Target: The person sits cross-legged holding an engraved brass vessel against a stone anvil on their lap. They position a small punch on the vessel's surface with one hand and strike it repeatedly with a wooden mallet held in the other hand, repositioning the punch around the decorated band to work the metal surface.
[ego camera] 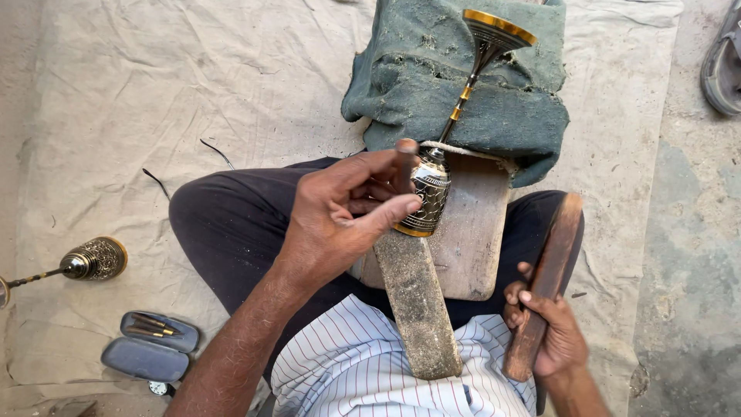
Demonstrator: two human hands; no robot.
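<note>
A long-stemmed brass goblet [429, 197] with dark engraved patterns lies across a wooden block [475, 239] on my lap, its foot [498, 29] resting on a green-grey cloth bundle [432, 73]. My left hand [340, 216] pinches a thin chisel [406, 158] upright against the goblet's cup, fingers steadying the cup. My right hand [544, 328] grips a flat wooden mallet [544, 282], held to the right of the block, away from the chisel. A worn wooden slat [417, 305] runs from under the cup toward my striped shirt.
A second engraved brass goblet [89, 261] lies on the beige floor cloth [193, 93] at left. An open grey case [150, 347] with several small tools sits near my left elbow. A sandal [724, 66] rests on bare concrete at upper right.
</note>
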